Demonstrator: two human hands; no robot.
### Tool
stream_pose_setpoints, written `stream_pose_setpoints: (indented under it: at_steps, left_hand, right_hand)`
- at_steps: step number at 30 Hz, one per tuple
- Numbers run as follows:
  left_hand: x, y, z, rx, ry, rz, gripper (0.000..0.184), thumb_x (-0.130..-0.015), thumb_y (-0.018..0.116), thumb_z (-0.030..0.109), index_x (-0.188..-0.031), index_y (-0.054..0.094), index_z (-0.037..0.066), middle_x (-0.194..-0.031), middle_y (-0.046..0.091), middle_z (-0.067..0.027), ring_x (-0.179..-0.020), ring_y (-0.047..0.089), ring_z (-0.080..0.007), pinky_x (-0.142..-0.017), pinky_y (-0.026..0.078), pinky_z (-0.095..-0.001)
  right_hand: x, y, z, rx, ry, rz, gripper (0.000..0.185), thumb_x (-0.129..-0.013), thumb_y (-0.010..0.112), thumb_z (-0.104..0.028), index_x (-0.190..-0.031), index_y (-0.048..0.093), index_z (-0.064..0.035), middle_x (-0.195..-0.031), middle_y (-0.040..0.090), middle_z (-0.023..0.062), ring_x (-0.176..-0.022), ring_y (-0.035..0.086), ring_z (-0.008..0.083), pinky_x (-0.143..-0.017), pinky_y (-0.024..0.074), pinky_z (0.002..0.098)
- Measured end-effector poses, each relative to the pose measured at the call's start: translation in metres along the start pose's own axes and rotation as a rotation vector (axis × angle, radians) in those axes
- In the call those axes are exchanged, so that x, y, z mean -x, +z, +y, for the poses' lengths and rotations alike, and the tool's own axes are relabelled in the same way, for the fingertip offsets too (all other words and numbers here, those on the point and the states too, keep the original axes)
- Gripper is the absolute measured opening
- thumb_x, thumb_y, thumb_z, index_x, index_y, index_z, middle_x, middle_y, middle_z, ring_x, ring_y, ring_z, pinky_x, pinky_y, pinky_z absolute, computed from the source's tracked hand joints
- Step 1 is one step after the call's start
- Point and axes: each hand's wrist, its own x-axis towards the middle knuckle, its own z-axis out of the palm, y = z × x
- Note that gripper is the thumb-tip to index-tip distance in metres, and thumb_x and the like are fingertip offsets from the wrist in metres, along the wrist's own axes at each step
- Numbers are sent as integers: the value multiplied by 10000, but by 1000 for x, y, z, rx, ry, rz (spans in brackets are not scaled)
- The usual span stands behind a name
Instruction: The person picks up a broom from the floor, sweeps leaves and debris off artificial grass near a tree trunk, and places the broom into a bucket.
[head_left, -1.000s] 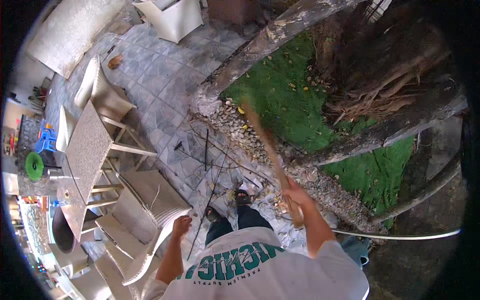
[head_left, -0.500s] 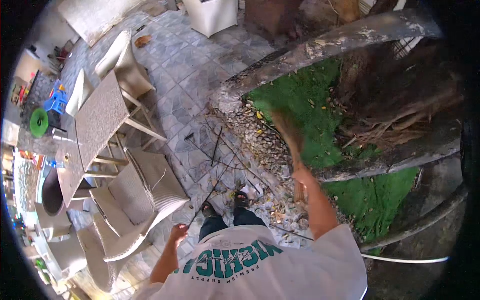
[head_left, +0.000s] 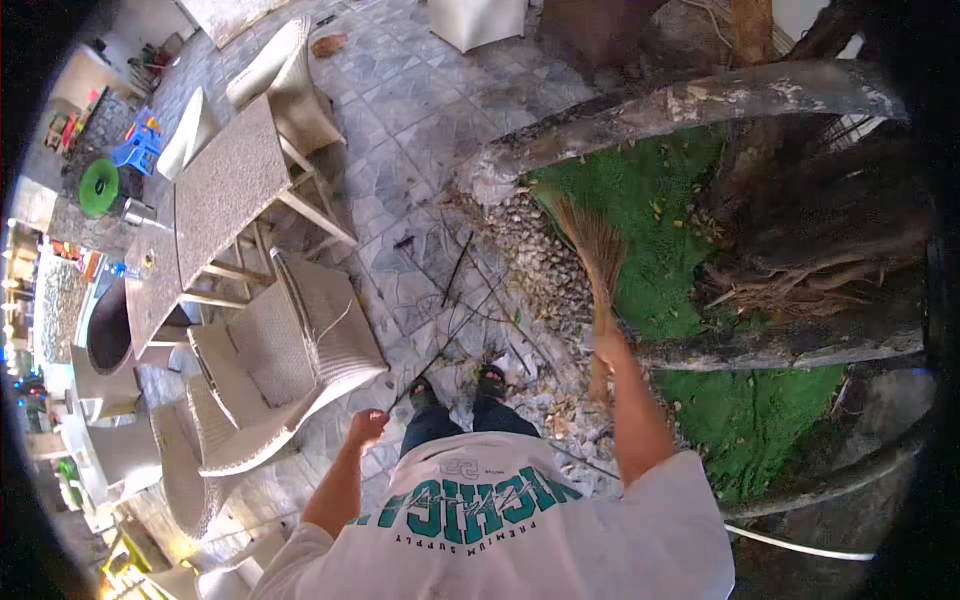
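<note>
A straw broom [head_left: 598,245] is gripped by its handle in my right hand [head_left: 612,350]. Its bristles fan out over the pebble strip [head_left: 530,250] and the edge of the green turf [head_left: 650,200]. My left hand [head_left: 368,428] has its fingers curled, beside the wicker chair [head_left: 330,345]; whether anything is in it is too small to tell. Thin dark twigs [head_left: 458,268] lie on the stone-patterned floor [head_left: 385,130] ahead of my feet. Dry leaves and litter [head_left: 565,415] are scattered right of my sandals.
Tables [head_left: 225,190] with wicker chairs stand on the left, near a green round object [head_left: 99,187] and a blue stool [head_left: 138,150]. A curved stone border [head_left: 700,100] surrounds the turf and tree roots [head_left: 800,285]. A white hose [head_left: 800,545] lies at lower right.
The view has shifted, so the furniture and turf sit further right and lower. The broom has swung to a more upright angle and its bristles have come into focus.
</note>
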Motion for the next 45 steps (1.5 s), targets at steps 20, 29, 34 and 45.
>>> stream_pose_setpoints:
  at_steps: [20,29,34,45]
  left_hand:
    - [-28,6,-6,-253,-59,114,274,-775,637,336,-873,689,85,-772,677,-93,-698,618,-160,-648,496,-336]
    - [-66,-9,10,-68,65,127,307,-810,603,372,-859,683,79,-729,669,-109,-663,623,-192,-633,488,-355]
    - [-147,-35,63,84,191,55,330,-786,613,354,-958,665,76,-958,653,-175,-884,639,-292,-740,494,-372]
    - [-272,-205,257,-175,382,-79,340,-778,655,253,-1005,616,3,-914,664,-171,-867,650,-257,-748,496,-326]
  right_hand:
    - [69,9,0,-295,-208,-441,717,-783,581,-44,-1419,260,-133,-868,613,90,-578,562,208,-530,484,342]
    - [80,41,-109,-537,-69,-616,579,-839,544,-119,-1367,307,-139,-735,561,84,-529,548,169,-457,472,324]
    - [74,79,-184,-538,-60,-659,505,-826,560,-131,-1301,391,-115,-744,555,65,-550,546,141,-452,472,292]
    - [31,167,-391,-483,-26,-509,544,-801,590,-123,-1294,373,-46,-721,550,84,-539,558,161,-440,484,313]
